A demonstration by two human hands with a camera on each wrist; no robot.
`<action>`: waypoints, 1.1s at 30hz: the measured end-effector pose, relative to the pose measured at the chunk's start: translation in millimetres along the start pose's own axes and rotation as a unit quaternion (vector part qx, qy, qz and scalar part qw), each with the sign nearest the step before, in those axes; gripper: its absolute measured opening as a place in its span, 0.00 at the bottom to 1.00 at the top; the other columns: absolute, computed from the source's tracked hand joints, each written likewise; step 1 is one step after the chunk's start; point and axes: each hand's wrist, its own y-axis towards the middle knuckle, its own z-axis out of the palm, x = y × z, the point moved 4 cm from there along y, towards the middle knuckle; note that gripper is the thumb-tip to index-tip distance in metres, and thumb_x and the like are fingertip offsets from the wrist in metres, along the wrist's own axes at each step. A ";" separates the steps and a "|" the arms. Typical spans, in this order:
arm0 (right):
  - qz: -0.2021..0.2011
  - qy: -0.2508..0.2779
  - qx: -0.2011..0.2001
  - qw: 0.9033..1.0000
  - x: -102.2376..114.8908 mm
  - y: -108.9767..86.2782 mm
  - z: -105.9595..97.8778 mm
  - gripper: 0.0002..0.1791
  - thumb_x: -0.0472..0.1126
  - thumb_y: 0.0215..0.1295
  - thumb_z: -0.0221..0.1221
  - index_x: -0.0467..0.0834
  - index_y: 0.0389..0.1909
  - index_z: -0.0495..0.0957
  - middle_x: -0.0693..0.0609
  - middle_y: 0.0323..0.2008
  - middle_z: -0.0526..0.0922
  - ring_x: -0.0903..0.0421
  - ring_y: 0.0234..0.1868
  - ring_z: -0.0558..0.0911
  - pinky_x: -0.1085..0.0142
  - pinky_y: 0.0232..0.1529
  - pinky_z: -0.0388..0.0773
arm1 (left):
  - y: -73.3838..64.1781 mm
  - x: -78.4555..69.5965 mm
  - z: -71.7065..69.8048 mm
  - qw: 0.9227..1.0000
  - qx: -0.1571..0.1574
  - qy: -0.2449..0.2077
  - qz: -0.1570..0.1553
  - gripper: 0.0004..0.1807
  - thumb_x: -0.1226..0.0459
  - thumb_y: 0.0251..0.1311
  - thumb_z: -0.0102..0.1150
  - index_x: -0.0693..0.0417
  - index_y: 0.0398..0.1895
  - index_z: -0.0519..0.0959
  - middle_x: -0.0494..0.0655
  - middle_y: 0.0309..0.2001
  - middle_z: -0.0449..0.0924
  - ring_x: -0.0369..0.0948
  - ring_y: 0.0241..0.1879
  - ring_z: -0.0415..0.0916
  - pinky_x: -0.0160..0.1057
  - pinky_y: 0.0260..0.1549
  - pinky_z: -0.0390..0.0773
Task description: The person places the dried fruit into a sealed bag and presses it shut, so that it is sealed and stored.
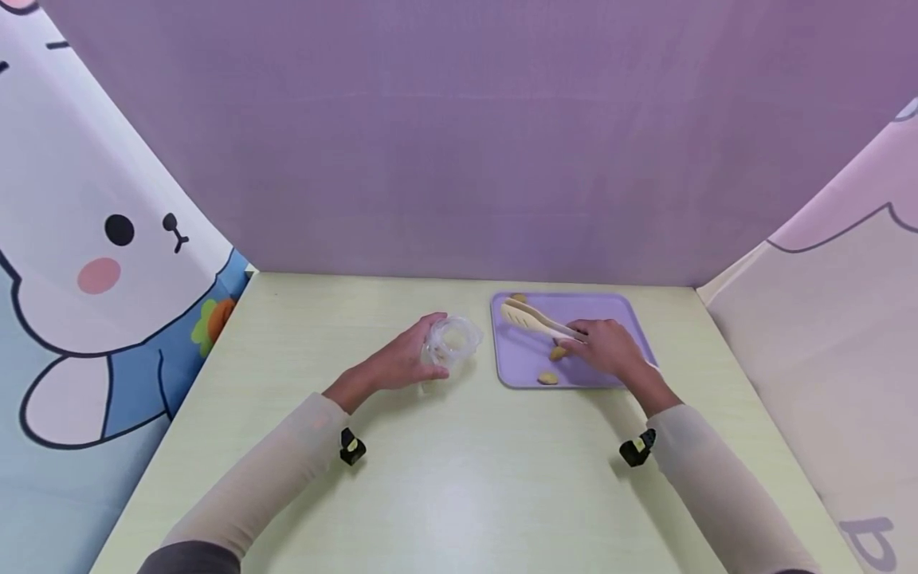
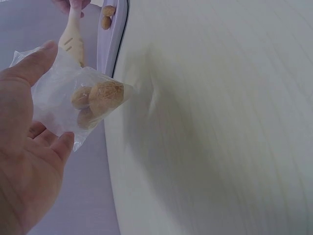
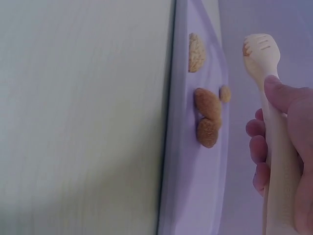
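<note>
My left hand (image 1: 398,360) holds a clear plastic bag (image 1: 455,338) over the table, thumb on one side and fingers on the other. Several brown roundish snack pieces (image 2: 100,98) lie in the bag's lower corner. My right hand (image 1: 608,346) grips cream-coloured tongs (image 1: 532,317) above the purple tray (image 1: 515,360). At the slotted tips of the tongs a small brown bit (image 3: 245,50) shows; most of it is hidden. On the tray lie a pale bumpy piece (image 3: 196,54), brown oval pieces (image 3: 207,104) and a smaller piece (image 3: 225,93).
The tray sits on a pale wooden table (image 1: 459,470), near its back edge. A purple cloth wall (image 1: 459,143) rises behind the table. Printed curtains (image 1: 93,335) stand at both sides. Small black cameras (image 1: 351,446) hang at the wrists.
</note>
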 end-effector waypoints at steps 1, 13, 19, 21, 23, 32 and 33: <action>-0.001 -0.002 -0.001 1.000 1.2 -1.6 -1.2 0.18 0.55 0.68 0.63 0.48 0.49 0.86 0.56 0.24 0.80 0.54 0.27 0.74 0.62 0.30 0.67 | 0.1 0.2 0.2 1.000 0.000 0.000 0.000 0.55 0.61 0.52 0.77 0.59 0.78 0.52 0.63 0.68 0.68 0.50 0.60 0.72 0.56 0.65 0.72; -0.034 0.022 -0.014 0.999 28.2 -14.8 -18.7 0.24 0.57 0.61 0.69 0.49 0.53 0.86 0.54 0.35 0.89 0.57 0.31 0.78 0.60 0.36 0.74 | -0.4 1.7 0.8 1.000 0.000 0.009 -0.006 0.55 0.61 0.53 0.77 0.58 0.79 0.52 0.58 0.68 0.68 0.50 0.62 0.71 0.56 0.66 0.71; -0.053 0.038 -0.009 0.998 46.9 -18.4 -27.6 0.20 0.55 0.62 0.68 0.49 0.50 0.86 0.56 0.31 0.88 0.60 0.28 0.76 0.64 0.32 0.71 | 0.7 2.5 0.8 1.000 0.002 0.016 -0.004 0.55 0.60 0.53 0.77 0.58 0.79 0.51 0.57 0.69 0.68 0.50 0.62 0.71 0.56 0.66 0.70; -0.062 0.043 -0.015 0.997 52.4 -18.5 -29.7 0.18 0.54 0.63 0.68 0.49 0.48 0.87 0.57 0.29 0.87 0.60 0.26 0.75 0.64 0.31 0.71 | 1.0 2.6 1.0 1.000 0.001 0.014 -0.003 0.55 0.60 0.53 0.77 0.58 0.79 0.52 0.57 0.68 0.68 0.50 0.62 0.71 0.55 0.66 0.71; -0.070 0.044 -0.020 0.996 57.6 -18.5 -31.2 0.17 0.53 0.63 0.68 0.49 0.48 0.87 0.57 0.28 0.86 0.60 0.26 0.75 0.63 0.31 0.71 | 0.9 2.6 1.1 1.000 0.002 0.010 -0.003 0.55 0.60 0.53 0.77 0.58 0.79 0.52 0.57 0.68 0.69 0.49 0.62 0.71 0.55 0.66 0.71; -0.083 0.031 -0.014 0.996 71.5 -16.5 -29.9 0.20 0.53 0.65 0.67 0.47 0.53 0.86 0.53 0.36 0.89 0.60 0.29 0.78 0.59 0.35 0.75 | 0.2 2.3 1.7 1.000 0.008 -0.004 0.000 0.55 0.60 0.54 0.76 0.57 0.79 0.50 0.56 0.65 0.71 0.47 0.58 0.73 0.55 0.63 0.73; -0.083 0.031 -0.012 0.996 72.8 -16.3 -29.6 0.20 0.54 0.65 0.67 0.47 0.53 0.86 0.53 0.36 0.89 0.60 0.29 0.77 0.60 0.35 0.75 | 0.2 2.6 1.8 1.000 0.008 -0.004 0.001 0.55 0.60 0.54 0.76 0.57 0.79 0.50 0.57 0.65 0.71 0.47 0.57 0.73 0.54 0.62 0.74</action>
